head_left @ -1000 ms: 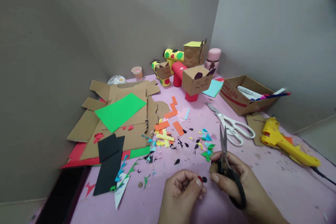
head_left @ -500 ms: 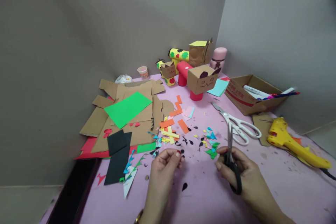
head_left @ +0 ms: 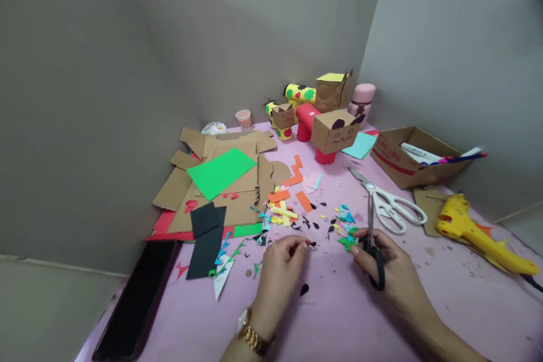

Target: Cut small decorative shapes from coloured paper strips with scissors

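Note:
My left hand (head_left: 283,264), with a gold watch (head_left: 253,332) on its wrist, has its fingers pinched together. A small black paper piece (head_left: 313,244) shows at its fingertips. In my right hand (head_left: 392,263) is a pair of scissors (head_left: 375,260) with black handles, its blades upright and looking closed. Green paper leaves (head_left: 347,241) lie by the right fingertips. Between the wrists, a black paper drop (head_left: 304,290) rests on the pink-purple tabletop (head_left: 339,322). Yellow paper strips (head_left: 284,212) and more scraps lie beyond the left hand.
Cardboard (head_left: 212,181) with a green sheet (head_left: 223,172), black paper (head_left: 206,257) and a dark phone-like slab (head_left: 138,300) are on the left. Paper animals, including a red one (head_left: 337,133), stand behind. Rightward are white scissors (head_left: 392,203), a pen box (head_left: 407,161) and a yellow glue gun (head_left: 483,237).
The view has shifted, so the whole scene sits further right. My left hand has reached slightly forward over the table, and only one black piece shows at its fingertips. The right hand keeps the scissors.

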Available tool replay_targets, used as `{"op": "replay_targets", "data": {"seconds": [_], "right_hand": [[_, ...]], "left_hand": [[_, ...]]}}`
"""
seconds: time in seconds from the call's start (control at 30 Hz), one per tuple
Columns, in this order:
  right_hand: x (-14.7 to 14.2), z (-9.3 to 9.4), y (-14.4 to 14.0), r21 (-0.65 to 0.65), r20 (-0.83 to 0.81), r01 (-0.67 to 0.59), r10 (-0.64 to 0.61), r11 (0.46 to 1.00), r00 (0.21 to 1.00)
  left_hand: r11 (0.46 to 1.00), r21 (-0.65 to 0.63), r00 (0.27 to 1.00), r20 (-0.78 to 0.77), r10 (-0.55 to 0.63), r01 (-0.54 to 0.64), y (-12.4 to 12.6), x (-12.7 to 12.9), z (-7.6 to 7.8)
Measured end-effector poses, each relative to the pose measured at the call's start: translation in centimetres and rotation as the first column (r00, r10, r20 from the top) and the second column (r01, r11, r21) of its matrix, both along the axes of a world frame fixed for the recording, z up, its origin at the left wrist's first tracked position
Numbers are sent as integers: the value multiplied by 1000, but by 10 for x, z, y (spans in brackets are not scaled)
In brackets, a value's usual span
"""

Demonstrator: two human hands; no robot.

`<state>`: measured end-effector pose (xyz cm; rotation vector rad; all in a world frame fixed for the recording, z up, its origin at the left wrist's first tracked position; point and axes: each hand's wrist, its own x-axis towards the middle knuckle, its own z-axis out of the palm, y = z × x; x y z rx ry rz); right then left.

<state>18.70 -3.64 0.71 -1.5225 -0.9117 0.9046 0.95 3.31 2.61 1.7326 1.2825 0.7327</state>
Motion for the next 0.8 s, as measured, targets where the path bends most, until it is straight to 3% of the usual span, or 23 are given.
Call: {"op": "replay_targets", "data": {"seconds": [0.2, 0.43, 0.5, 0.6, 0.67, 0.73, 0.8], "right_hand": [[-1, 0, 0, -7, 15, -12, 12, 1000, 1000], [-4, 0, -1, -24, -7, -45, 45, 999, 999], [-5, 1, -2, -31, -19, -51, 50, 998, 999], [-10, 3, -2, -32, -48, -60, 58, 998, 997], [-13, 6, -2, -28, -72, -71, 69, 997, 995], [-15, 9, -2, -22, -95, -87, 85, 996, 992], [-17, 12, -2, -11, -119, -105, 103, 994, 987]], "left_hand": [[978, 208, 970, -235, 63, -13, -2, -2, -2], [962, 236, 891, -454, -18, 139, -6, 0, -1], [963, 227, 890, -455, -26, 144, -7, 0, 0], [988, 139, 954, -297, -27, 71, -6, 1, 1], [998, -49, 996, -83, -39, 35, -6, 4, 0], [952, -295, 988, 148, -35, 78, -8, 8, 0], [869, -466, 950, 312, -11, 163, -12, 12, 0]]}}
